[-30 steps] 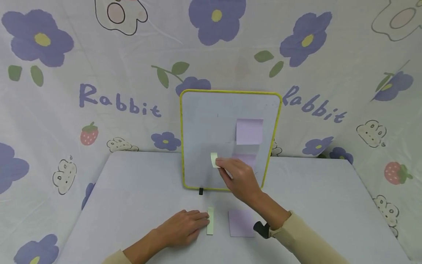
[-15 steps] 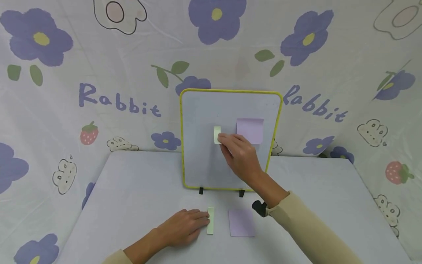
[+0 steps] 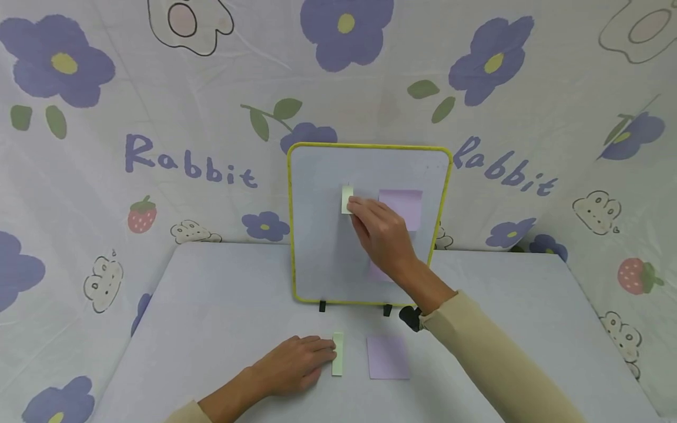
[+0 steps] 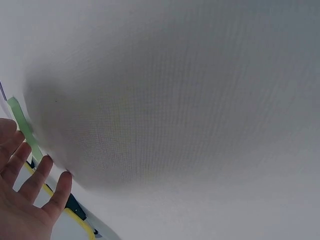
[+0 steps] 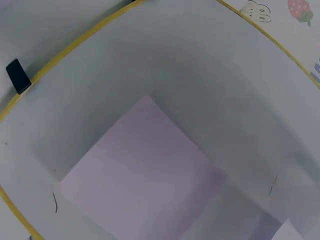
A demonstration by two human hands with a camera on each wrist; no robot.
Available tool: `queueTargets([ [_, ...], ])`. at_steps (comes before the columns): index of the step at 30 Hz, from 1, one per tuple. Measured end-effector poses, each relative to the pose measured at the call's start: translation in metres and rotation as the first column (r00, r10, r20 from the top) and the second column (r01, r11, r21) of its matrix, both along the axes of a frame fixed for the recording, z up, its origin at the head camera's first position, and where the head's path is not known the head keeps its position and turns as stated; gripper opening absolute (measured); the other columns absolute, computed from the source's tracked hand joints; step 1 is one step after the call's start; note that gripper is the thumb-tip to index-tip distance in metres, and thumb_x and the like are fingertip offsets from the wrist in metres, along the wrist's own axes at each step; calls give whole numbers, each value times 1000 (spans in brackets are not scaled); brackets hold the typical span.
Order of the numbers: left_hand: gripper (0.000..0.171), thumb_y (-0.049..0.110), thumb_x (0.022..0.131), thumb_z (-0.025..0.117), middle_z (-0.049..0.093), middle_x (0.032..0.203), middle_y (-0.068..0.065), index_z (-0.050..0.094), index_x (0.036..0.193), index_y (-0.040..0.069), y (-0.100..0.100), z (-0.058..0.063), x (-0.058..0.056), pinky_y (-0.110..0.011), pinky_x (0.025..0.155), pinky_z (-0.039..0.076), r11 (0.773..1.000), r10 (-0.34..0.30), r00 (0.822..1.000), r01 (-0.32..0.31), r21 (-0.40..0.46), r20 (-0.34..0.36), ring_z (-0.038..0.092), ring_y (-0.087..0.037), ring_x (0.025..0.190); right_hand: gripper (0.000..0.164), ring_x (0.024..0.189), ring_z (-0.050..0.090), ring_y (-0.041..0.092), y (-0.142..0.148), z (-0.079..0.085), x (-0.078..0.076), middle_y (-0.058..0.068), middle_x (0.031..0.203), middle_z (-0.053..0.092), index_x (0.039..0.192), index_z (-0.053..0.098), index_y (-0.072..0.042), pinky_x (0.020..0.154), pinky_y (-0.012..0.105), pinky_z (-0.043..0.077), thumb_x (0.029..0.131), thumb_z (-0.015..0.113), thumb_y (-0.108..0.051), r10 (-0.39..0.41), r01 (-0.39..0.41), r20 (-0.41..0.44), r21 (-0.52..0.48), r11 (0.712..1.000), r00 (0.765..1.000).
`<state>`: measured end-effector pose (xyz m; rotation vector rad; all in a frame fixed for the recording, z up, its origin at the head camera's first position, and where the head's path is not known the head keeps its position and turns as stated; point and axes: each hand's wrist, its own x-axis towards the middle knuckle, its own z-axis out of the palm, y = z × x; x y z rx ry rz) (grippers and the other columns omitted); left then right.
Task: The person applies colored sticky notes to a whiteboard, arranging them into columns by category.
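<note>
My right hand (image 3: 383, 232) pinches a small pale green sticky note (image 3: 346, 200) by its lower right side, against the upper middle of a yellow-framed whiteboard (image 3: 322, 252). A square lilac sticky note (image 3: 407, 202) is on the board to the right, partly behind this hand. Below it, a second lilac sticky note (image 5: 140, 170) shows in the right wrist view; in the head view my wrist covers most of it. On the table, my left hand (image 3: 296, 364) lies with extended fingers, its fingertips touching the edge of a narrow green sticky-note pad (image 3: 338, 354).
A square lilac sticky-note pad (image 3: 388, 357) lies on the white table (image 3: 227, 299), right of the green one. Small black feet (image 3: 322, 306) hold up the board's lower edge. Behind stands a flower-and-rabbit printed cloth (image 3: 211, 106).
My right hand has carried the pale green sticky note upward across the board, from below the middle to its upper part. My left hand stays at the green pad.
</note>
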<state>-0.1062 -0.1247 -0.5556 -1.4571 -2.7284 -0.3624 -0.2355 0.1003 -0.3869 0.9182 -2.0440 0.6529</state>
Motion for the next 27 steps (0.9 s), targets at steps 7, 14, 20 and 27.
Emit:
queueTargets([
  [7, 31, 16, 94, 61, 63, 130, 1, 69, 124, 13, 0, 1, 1, -36, 84, 53, 1000, -12, 999, 12, 1, -40, 61, -17, 116, 19, 99, 69, 31, 3, -4, -4, 18, 107, 72, 103, 72, 6, 87, 41, 56, 84, 73, 9, -15, 15, 28, 19, 1000, 1000],
  [14, 27, 17, 95, 61, 64, 130, -2, 70, 120, 13, 3, 3, -2, -34, 83, 53, 1000, 14, 1000, -14, -6, -17, 63, -15, 116, 18, 99, 69, 31, 5, -5, -6, 18, 107, 72, 103, 72, 6, 87, 41, 56, 85, 71, 8, -19, 17, 55, 40, 999, 998],
  [20, 22, 15, 95, 62, 70, 118, 1, 74, 113, 12, 7, 37, -20, -34, 82, 55, 993, 91, 996, -90, 76, -3, 67, -14, 103, 19, 99, 69, 30, 6, -5, -7, 17, 108, 72, 105, 72, 5, 87, 41, 56, 86, 71, 7, -27, 24, 59, 45, 999, 998],
  [27, 16, 7, 87, 68, 75, 98, -4, 76, 100, 7, 1, 93, -62, -33, 73, 58, 917, 261, 938, -168, 361, -227, 72, -18, 87, 17, 99, 70, 29, 7, -8, -8, 17, 108, 73, 103, 72, 5, 86, 40, 56, 86, 71, 7, -39, 35, 62, 54, 998, 997],
])
